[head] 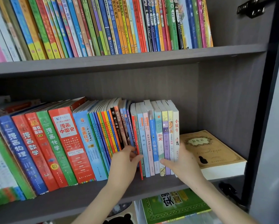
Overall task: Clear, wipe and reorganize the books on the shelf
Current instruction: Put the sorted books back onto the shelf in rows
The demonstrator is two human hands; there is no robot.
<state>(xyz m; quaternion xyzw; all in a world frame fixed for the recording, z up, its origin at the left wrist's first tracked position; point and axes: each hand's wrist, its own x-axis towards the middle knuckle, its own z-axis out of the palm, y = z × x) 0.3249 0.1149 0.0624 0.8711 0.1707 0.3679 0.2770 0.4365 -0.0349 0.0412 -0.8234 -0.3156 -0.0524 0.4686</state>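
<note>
Two bare forearms rose from the bottom edge to the middle shelf (70,202), and each ended at one side of the same block of upright books (155,143). The left hand (125,160) had its fingers curled into the gap at the block's left face, by a thin red spine. The right hand (182,162) laid its thumb across the lower spines and wrapped its fingers round the far side of the white end volume. So both hands held the block, one at each flank, and neither was free.

What mattered was that the block stood directly between the hands. Its spines were vertical and faced the camera, and its depth ran back into the shelf. Any lift-out would probably have to come straight towards the person, with both sides squeezed evenly. Both hands were equally near, so neither looked like the leader.

To the left, the leaning row of larger books (62,143) tilted over towards the gap (it looked likely to slump once its support went). Just right of the right hand, a tan book (213,149) lay flat on the board, close enough to catch the knuckles. A packed upper row (103,25) stood above, and a green book (176,206) lay on the level below.
</note>
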